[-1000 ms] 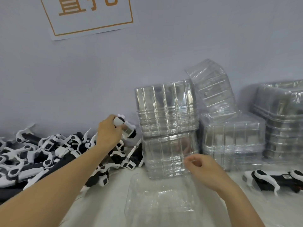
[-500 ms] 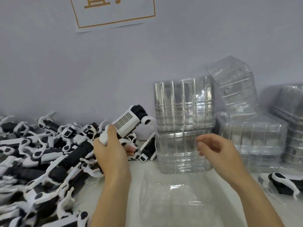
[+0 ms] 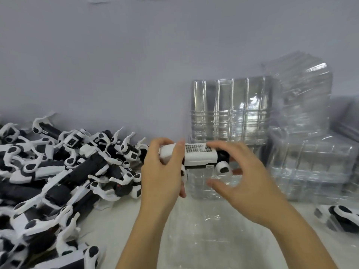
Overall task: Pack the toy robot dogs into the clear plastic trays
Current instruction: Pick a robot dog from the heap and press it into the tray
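Observation:
My left hand [image 3: 162, 171] grips the left end of a white and black toy robot dog [image 3: 201, 157] and holds it level above the table. My right hand [image 3: 244, 181] arches over the dog's black right end. Its fingertips touch the top grille, and the thumb hangs apart below. A clear plastic tray [image 3: 209, 241] lies open on the table under both hands, with nothing visible in it. To the left lies a big pile of black and white robot dogs [image 3: 58, 171].
Stacks of clear trays [image 3: 229, 113] stand against the wall behind my hands, with more trays [image 3: 310, 167] to their right and one tilted stack on top. Another robot dog [image 3: 342, 217] lies at the right edge. The grey wall closes off the back.
My left hand lifted a dog out of the pile, carried it right and turned it level over the tray. My right hand rose from the tray stack to meet the dog.

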A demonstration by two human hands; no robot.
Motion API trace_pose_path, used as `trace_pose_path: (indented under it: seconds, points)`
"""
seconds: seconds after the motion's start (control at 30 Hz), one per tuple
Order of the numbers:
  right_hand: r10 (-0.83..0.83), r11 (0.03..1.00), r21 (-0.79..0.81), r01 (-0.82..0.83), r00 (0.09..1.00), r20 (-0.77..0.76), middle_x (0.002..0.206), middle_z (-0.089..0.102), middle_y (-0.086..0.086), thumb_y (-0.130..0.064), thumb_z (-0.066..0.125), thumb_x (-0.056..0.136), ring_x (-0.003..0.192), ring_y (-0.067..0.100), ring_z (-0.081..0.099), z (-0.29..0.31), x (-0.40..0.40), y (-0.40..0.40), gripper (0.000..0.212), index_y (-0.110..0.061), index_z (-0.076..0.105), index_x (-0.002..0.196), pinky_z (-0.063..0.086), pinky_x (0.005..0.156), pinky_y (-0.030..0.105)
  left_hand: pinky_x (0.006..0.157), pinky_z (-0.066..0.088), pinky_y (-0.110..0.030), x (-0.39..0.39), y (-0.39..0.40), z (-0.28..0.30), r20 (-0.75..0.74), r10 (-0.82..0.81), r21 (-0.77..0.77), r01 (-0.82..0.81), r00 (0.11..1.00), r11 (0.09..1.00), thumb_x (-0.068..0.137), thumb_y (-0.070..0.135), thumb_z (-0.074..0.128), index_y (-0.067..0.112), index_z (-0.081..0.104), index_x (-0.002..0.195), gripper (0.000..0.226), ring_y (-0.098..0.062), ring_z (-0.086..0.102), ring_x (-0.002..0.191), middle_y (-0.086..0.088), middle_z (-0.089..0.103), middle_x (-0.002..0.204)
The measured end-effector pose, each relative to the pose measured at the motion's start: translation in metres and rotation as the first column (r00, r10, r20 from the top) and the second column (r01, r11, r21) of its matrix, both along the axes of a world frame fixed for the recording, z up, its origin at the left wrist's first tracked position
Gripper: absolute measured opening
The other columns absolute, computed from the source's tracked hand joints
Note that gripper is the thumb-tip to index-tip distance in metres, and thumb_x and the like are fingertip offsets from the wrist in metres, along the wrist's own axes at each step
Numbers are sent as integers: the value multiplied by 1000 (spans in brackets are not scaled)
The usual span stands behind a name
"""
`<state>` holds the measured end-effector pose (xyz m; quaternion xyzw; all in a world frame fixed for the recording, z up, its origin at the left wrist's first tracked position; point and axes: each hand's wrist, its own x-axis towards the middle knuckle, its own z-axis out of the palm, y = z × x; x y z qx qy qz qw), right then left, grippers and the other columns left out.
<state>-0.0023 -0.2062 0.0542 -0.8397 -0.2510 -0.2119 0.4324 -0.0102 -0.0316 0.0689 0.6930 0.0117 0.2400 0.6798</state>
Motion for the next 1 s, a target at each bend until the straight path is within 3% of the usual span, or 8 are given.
trace_pose_path:
  seconds: [0.2,0.37,0.47,0.57,0.67,0.73,0.87,1.0]
  points:
    - [-197,970,-121,212,972,130,113,52,-29,-46,77,77,110,-1,45,-7,6,7,50,-53,53,121,39,85,17,36,39,-30,4,1,5,-70,-130,133,138,989,981,92,47,62,9,48,82,42,-20,45,32,-4,50,53]
    - [-26,995,-102,14,993,-112,97,70,-22,-44,81,77,90,5,65,-5,4,-3,34,-45,65,107,53,77,30,52,32,-23,8,13,3,-107,-137,342,166,985,925,90,56,56,5,51,75,54,-12,39,48,2,48,53]
    - [3,999,-49,-12,982,-188,86,71,-15,-45,79,79,70,8,66,-4,1,-9,33,-44,62,106,52,62,19,49,30,-17,8,15,0,-98,-280,315,296,955,902,96,47,53,16,60,75,39,-9,36,47,14,43,49]
    - [26,999,-30,-35,965,-262,76,67,-7,-44,75,81,61,13,60,-2,-1,-14,26,-42,62,104,48,60,18,49,32,-13,9,14,-3,-77,-352,311,358,933,880,96,51,51,27,72,92,32,-6,38,48,12,52,53]
    - [8,995,-89,-39,947,-321,74,66,-7,-37,77,82,66,11,60,-1,2,-20,18,-35,68,97,45,63,20,66,43,-33,14,15,-11,-111,-342,404,357,933,842,84,65,48,27,75,94,48,-23,50,65,-19,66,82]
    - [-39,989,-146,-12,939,-342,76,66,-9,-33,79,82,68,9,60,-2,4,-24,13,-32,70,90,44,63,20,73,46,-39,16,17,-19,-144,-306,438,338,941,833,81,67,49,27,76,92,49,-28,56,74,-20,67,90]
    - [-102,985,-165,44,928,-360,80,64,-12,-31,79,82,70,9,58,-9,6,-23,13,-29,67,84,44,61,19,68,42,-8,18,15,-45,-176,-183,304,231,967,924,98,41,56,31,71,87,21,3,58,75,10,70,85]
    - [-31,997,-73,2,914,-404,82,66,-11,-29,73,88,74,9,63,-19,9,-11,13,-34,62,92,50,72,30,82,46,-24,20,13,-74,-301,-143,40,162,943,986,101,23,55,31,74,84,27,-2,65,90,16,73,86]
